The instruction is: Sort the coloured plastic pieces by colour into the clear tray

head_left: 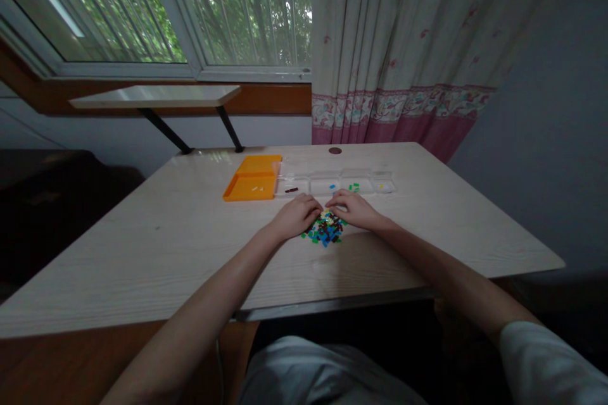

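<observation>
A heap of small blue, green, dark brown and yellow pieces (326, 228) lies on the table between my hands. My left hand (299, 214) rests at the heap's upper left edge, its fingers curled together; what they hold, if anything, is hidden. At the upper right edge of the heap is my right hand (352, 207), with thumb and fingers pinched near the pieces; anything between them is too small to name. Just beyond stands a clear compartment tray (324, 191) holding a few brown, blue, green and yellow pieces in separate sections. An open orange case (251, 186) to its left holds some pale pieces.
The pale wooden table (156, 247) extends to both sides, its front edge close to my body. A raised shelf (156, 97) on black supports stands at the back left. A round dark disc (335, 150) is near the back edge.
</observation>
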`<state>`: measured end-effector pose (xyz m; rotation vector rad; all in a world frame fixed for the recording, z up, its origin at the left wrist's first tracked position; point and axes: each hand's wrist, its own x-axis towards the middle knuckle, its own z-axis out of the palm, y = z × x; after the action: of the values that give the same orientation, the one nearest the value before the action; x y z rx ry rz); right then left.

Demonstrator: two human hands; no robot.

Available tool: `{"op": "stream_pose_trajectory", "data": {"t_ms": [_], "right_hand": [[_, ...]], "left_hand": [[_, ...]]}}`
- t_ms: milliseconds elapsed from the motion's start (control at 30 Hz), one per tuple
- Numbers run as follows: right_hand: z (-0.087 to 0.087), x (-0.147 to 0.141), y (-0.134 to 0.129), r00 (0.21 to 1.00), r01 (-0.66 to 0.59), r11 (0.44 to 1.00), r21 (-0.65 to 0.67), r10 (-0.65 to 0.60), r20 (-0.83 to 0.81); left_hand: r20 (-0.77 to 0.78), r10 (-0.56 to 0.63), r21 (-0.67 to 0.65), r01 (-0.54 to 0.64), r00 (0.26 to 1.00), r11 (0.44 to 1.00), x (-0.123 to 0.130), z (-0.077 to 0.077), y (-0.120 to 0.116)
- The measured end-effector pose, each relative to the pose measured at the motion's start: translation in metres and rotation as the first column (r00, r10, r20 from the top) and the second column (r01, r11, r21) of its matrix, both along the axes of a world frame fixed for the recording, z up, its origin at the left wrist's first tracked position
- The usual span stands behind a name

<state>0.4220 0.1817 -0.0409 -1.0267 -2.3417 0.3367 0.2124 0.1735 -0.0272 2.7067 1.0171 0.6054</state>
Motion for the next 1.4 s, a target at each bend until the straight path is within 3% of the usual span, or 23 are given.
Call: {"op": "stream_pose_trajectory", "data": {"t_ms": [433,733,1000,1200,1400], "right_hand": [[0.001,-0.001,-0.0009,0.999,-0.036,0.999,-0.022,0.035,-0.04],[-0.0052,-0.003,-0.0009,0.989,-0.083,0.997,0.007,0.083,-0.118],[0.0022,-0.0047,-0.0057,0.98,-0.018,1.0,0.001,0.018,-0.198],[0.0029,-0.0063,-0.0059,0.97,-0.019,0.998,-0.052,0.006,-0.242],[0.0028,-0.0056,-0.0072,0.969,-0.007,1.0,0.0,0.007,-0.246]], "left_hand": [[0.162,0.016,-0.123,0.004,0.987,0.992,0.0057,0.0009,-0.0013],[0.166,0.069,-0.107,-0.052,0.984,0.993,0.0088,-0.0026,-0.0004],[0.254,0.122,-0.068,-0.109,0.959,0.992,0.0081,0.0059,-0.0042],[0.276,0.103,-0.066,-0.088,0.956,0.994,0.0086,0.0045,-0.004],[0.296,0.095,-0.074,-0.076,0.95,0.994,0.0079,0.0041,-0.0035]]}}
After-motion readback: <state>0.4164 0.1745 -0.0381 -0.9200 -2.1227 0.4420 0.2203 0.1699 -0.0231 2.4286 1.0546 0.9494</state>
